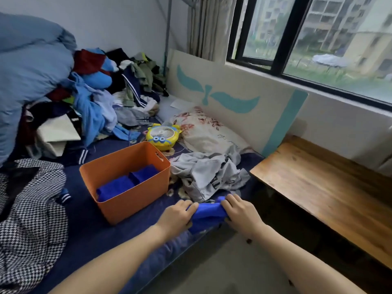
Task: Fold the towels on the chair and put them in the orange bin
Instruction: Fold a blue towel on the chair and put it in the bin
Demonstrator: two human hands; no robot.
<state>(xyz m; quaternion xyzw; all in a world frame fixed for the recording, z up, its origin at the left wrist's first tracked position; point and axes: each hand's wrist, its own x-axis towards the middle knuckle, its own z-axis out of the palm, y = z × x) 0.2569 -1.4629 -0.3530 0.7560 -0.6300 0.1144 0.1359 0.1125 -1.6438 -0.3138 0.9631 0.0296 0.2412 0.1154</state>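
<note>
A blue towel (pixel 206 215) lies bunched at the front edge of the bed. My left hand (pixel 177 215) grips its left end and my right hand (pixel 239 211) grips its right end, fingers curled into the cloth. The orange bin (pixel 135 200) stands on the bed just left of my hands. Inside it lie two folded blue towels (pixel 127 181), side by side. No chair shows in this view.
A crumpled grey garment (pixel 207 172) lies right behind the towel. A yellow toy fan (pixel 163 135) and a floral pillow (pixel 203 132) sit further back. Piled clothes (pixel 95 98) fill the bed's far left, a checked garment (pixel 31 209) the near left. A wooden bench (pixel 324 189) stands at right.
</note>
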